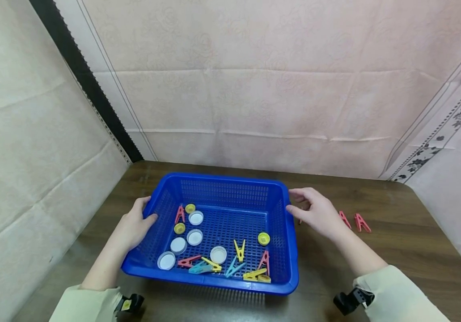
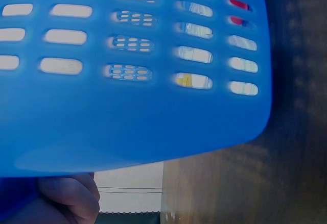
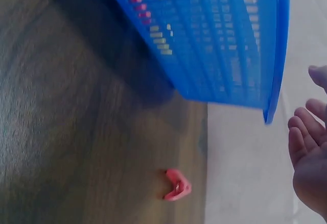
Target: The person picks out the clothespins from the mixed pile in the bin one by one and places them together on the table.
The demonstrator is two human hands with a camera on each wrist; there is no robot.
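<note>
A blue plastic basket [image 1: 238,219] with slotted walls stands on the table. My left hand [image 1: 135,228] grips its left rim, the thumb over the edge; under the rim in the left wrist view, curled fingers [image 2: 74,196] show. Beside the right rim is my right hand [image 1: 316,214], fingers loosely bent and holding nothing; the right wrist view shows this hand [image 3: 309,157] apart from the basket wall [image 3: 219,66]. Inside lie several white caps [image 1: 194,237], yellow caps [image 1: 264,238], pink clothespins [image 1: 179,214], yellow clothespins [image 1: 239,250] and blue clothespins [image 1: 234,267].
Pink clothespins [image 1: 362,222] lie on the brown wooden table [image 1: 391,250] right of the basket, one partly behind my right hand. Pale cloth [image 1: 254,103] hangs behind the table and at both sides. A black strip [image 1: 89,85] runs down the left corner.
</note>
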